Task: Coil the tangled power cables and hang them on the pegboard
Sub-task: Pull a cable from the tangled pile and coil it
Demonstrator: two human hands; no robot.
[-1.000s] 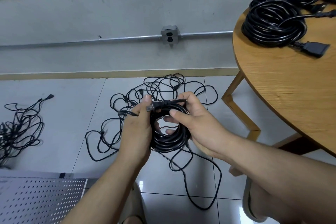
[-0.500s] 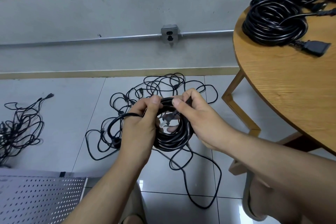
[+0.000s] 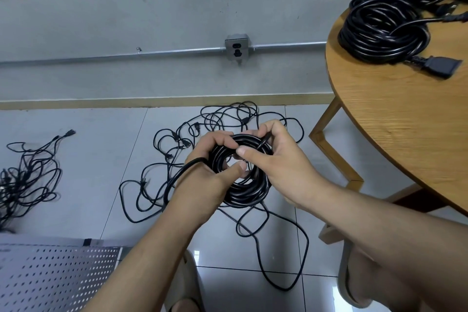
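A black coiled power cable (image 3: 244, 191) hangs in the air above the floor between both hands. My left hand (image 3: 206, 182) grips the coil's left side, thumb across its centre hole. My right hand (image 3: 278, 167) grips the coil's top right and pinches the cable's end strand against the loops. A loose loop of the same cable arcs out over my left wrist. A tangled black cable (image 3: 202, 139) lies spread on the tiled floor beneath. The white pegboard (image 3: 55, 276) lies at the bottom left.
A round wooden table (image 3: 405, 119) stands at the right, with several coiled black cables (image 3: 382, 33) on it. Another tangled cable pile (image 3: 25, 180) lies on the floor at far left. A wall socket (image 3: 237, 45) sits on a conduit. My slippered feet show below.
The plug end held across the coil's top has been tucked through the loops. Both hands closed in on the coil and rose slightly.
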